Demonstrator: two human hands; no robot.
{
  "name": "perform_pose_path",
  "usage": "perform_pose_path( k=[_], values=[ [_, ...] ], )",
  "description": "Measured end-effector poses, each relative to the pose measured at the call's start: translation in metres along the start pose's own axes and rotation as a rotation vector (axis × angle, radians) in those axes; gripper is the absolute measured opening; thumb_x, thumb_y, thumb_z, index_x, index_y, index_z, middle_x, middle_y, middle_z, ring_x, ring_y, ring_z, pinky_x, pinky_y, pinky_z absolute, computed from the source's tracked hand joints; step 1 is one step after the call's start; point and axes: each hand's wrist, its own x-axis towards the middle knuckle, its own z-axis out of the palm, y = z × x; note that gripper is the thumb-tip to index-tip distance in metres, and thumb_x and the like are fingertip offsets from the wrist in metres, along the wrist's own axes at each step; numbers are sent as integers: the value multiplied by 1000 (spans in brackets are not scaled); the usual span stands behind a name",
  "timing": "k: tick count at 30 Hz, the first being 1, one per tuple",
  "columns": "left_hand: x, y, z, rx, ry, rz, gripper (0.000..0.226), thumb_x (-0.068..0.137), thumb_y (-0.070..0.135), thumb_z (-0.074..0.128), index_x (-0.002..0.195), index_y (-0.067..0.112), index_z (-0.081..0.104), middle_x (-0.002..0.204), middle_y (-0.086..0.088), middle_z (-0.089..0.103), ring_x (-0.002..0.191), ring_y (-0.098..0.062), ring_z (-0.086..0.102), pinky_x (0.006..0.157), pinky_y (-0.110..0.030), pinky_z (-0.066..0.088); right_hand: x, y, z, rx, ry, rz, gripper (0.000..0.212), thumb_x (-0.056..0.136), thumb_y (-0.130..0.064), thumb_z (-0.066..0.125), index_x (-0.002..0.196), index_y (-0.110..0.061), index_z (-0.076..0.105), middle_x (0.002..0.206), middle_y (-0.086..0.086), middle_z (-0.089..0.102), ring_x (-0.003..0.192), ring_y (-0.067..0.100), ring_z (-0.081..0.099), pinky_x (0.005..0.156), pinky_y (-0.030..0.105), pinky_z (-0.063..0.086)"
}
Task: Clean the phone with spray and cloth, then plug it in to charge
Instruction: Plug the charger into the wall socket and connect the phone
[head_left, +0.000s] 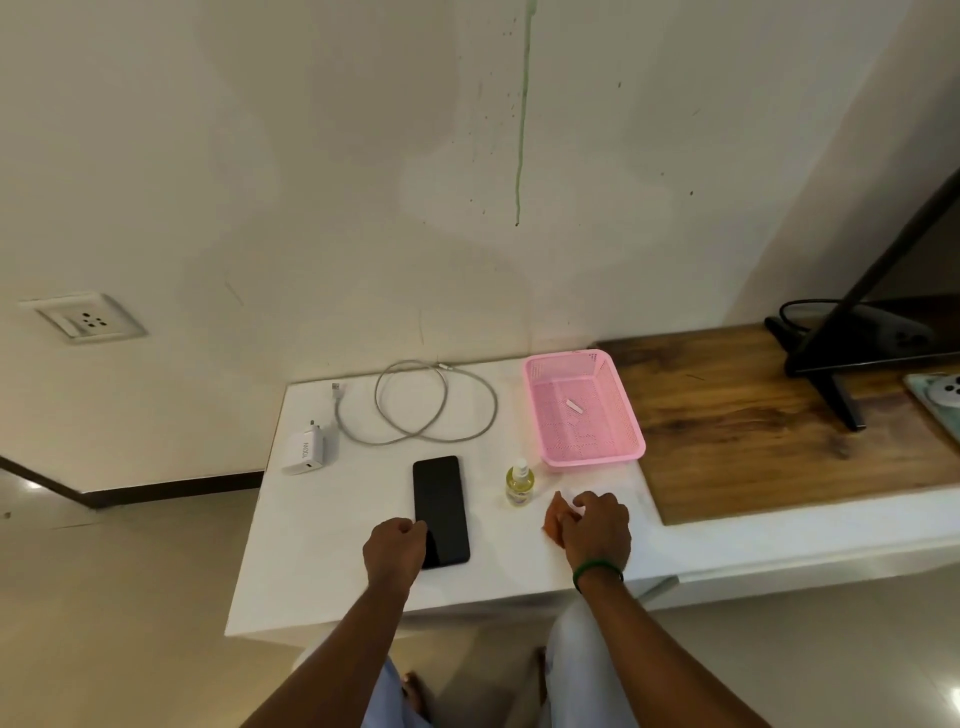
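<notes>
A black phone (440, 506) lies screen up on the white table (322, 545). My left hand (395, 551) rests at its lower left edge with the fingers curled, touching the phone's side. A small spray bottle (519, 484) of yellow liquid stands upright to the right of the phone. My right hand (595, 530) is closed on an orange cloth (555, 517) that lies on the table right of the bottle. A white charger adapter (306, 449) and a coiled grey cable (434, 410) lie at the back of the table.
A pink plastic basket (623, 441) holding a small white piece stands at the back right. A wall socket (85, 319) sits on the wall to the left. A wooden shelf (753, 436) with a black stand and another device lies to the right.
</notes>
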Motion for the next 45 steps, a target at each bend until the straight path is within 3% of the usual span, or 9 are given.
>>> perform_pose_path(
  k=[11, 18, 20, 22, 24, 32, 36, 39, 45],
  values=[
    [-5, -2, -4, 4, -40, -1, 30, 89, 25, 56, 62, 10, 52, 64, -8, 54, 56, -16, 46, 53, -24, 35, -8, -5, -11, 205, 58, 17, 29, 81, -38, 68, 92, -12, 66, 94, 7, 65, 93, 24, 56, 72, 32, 48],
    [-13, -12, -16, 1, -110, -34, 24, 88, 29, 57, 72, 11, 54, 78, -6, 56, 74, -18, 52, 70, -27, 40, -29, -24, -45, 415, 180, -39, 16, 72, -9, 74, 86, -8, 66, 76, 6, 57, 75, 29, 56, 68, 29, 40],
    [-16, -18, -20, -18, -147, -48, 21, 88, 32, 57, 94, 13, 63, 102, -5, 61, 96, -19, 57, 87, -28, 43, -36, -38, -56, 459, 211, -71, 15, 72, -3, 72, 84, -8, 66, 74, 7, 57, 72, 29, 55, 68, 32, 42],
    [-17, -23, -27, -62, -148, -86, 45, 88, 34, 60, 128, 12, 56, 134, -5, 54, 124, -21, 50, 103, -27, 36, -44, -54, -65, 497, 226, -137, 16, 72, 1, 71, 83, -10, 66, 71, 9, 57, 70, 31, 54, 69, 37, 45],
    [-18, -28, -36, -116, -140, -100, 53, 87, 35, 62, 134, 12, 51, 142, -4, 48, 128, -21, 47, 105, -27, 35, -55, -72, -72, 521, 216, -212, 16, 73, 0, 73, 83, -11, 66, 70, 7, 58, 65, 27, 53, 67, 34, 46],
    [20, -34, -98, -525, 67, -200, 43, 77, 18, 75, 116, 9, 61, 123, -12, 61, 101, -25, 61, 87, -29, 48, -95, -137, -57, 516, -69, -511, 26, 72, 0, 74, 81, -23, 64, 67, -4, 60, 64, 12, 56, 57, 22, 43],
    [48, -28, -126, -366, 171, -170, 49, 78, 21, 72, 123, 9, 57, 125, -9, 60, 110, -25, 59, 96, -31, 46, -100, -166, -31, 419, -203, -603, 21, 70, -2, 74, 82, -17, 66, 73, -6, 61, 68, 11, 58, 68, 27, 49],
    [71, -24, -138, -269, 225, -112, 56, 78, 20, 73, 127, 2, 52, 128, -14, 58, 120, -27, 53, 98, -29, 41, -93, -179, -4, 296, -329, -670, 18, 74, -7, 71, 90, -15, 67, 80, -8, 58, 76, 8, 55, 74, 16, 45],
    [109, -17, -142, -133, 236, -74, 61, 72, 31, 78, 119, -1, 56, 120, -17, 60, 112, -30, 57, 94, -36, 47, -72, -187, 53, -18, -544, -721, 39, 87, -25, 58, 125, -17, 53, 125, -3, 56, 120, 13, 47, 102, 21, 35]
  ],
)
